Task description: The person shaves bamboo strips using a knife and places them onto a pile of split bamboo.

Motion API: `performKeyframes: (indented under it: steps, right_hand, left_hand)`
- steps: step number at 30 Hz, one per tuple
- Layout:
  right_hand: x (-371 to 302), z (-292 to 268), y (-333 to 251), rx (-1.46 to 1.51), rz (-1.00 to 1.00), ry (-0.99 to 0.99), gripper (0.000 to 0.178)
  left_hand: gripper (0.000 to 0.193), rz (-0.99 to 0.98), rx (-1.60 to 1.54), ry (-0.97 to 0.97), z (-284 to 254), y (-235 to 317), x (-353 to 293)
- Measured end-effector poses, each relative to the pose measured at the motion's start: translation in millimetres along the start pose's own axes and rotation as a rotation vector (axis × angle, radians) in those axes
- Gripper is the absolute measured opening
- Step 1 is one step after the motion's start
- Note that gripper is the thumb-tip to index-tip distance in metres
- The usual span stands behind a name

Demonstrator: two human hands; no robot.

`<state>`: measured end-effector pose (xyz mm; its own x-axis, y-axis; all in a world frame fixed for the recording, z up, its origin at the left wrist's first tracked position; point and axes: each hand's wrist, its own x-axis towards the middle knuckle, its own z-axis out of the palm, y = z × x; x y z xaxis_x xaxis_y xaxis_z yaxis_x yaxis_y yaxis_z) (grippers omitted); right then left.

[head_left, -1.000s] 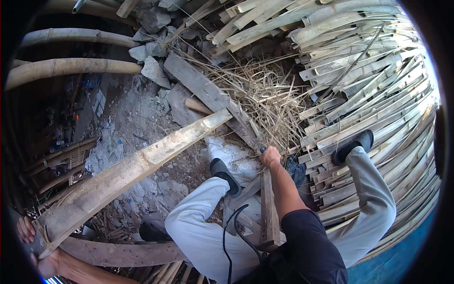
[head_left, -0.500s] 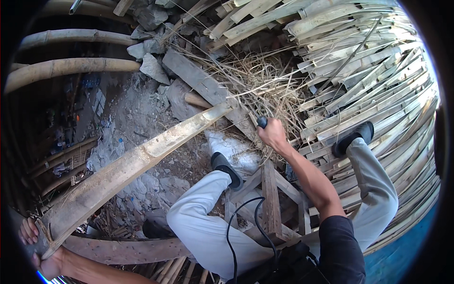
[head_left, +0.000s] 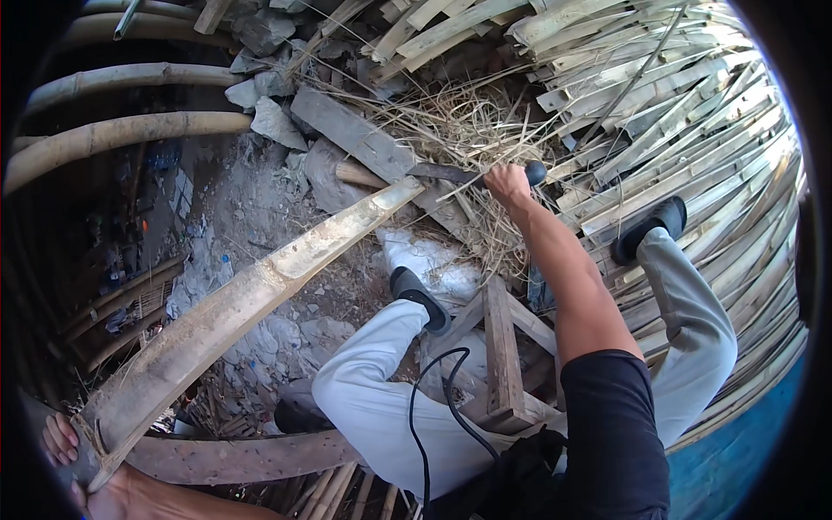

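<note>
A long split half of bamboo (head_left: 269,282) slants from the lower left up to the middle, its hollow side up. At its near end, my left hand (head_left: 111,496) is closed round it, fingers on one edge and palm on the other. The narrow far end rests on a grey wooden plank (head_left: 351,134). My right hand (head_left: 507,184) grips a machete (head_left: 444,172) by its dark, round-ended handle. The blade points left, its tip close to the bamboo's far end; whether they touch I cannot tell.
Straw-like bamboo shavings (head_left: 485,130) lie beyond the plank. Stacked bamboo slats (head_left: 667,130) fill the right side. Grey stones (head_left: 276,124) and whole bamboo poles (head_left: 147,128) are at the far left. A wooden frame (head_left: 501,355) stands between my legs, beside a white sack (head_left: 425,260).
My right hand has moved away and slightly right, turning the machete so its blade lies nearly level, pointing left. My left hand keeps its hold on the bamboo.
</note>
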<state>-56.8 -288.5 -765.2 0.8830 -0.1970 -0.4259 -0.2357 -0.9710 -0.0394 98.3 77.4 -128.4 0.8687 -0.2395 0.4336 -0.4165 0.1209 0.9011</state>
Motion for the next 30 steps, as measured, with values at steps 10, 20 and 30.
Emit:
performKeyframes:
  steps: [10, 20, 30]
  right_hand:
    - [-79, -42, -96, 1.268, 0.296, 0.228, 0.024]
    - [-56, 98, -56, 0.505, 0.459, -0.172, 0.019]
    - [-77, -28, -15, 0.954, 0.48, 0.01, 0.033]
  left_hand:
    - [0.043, -0.099, 0.022, 0.179, -24, -9, -13]
    - [0.044, 0.008, 0.074, 0.177, -26, -19, -13]
    - [0.043, 0.079, -0.105, -0.047, -28, -32, -27]
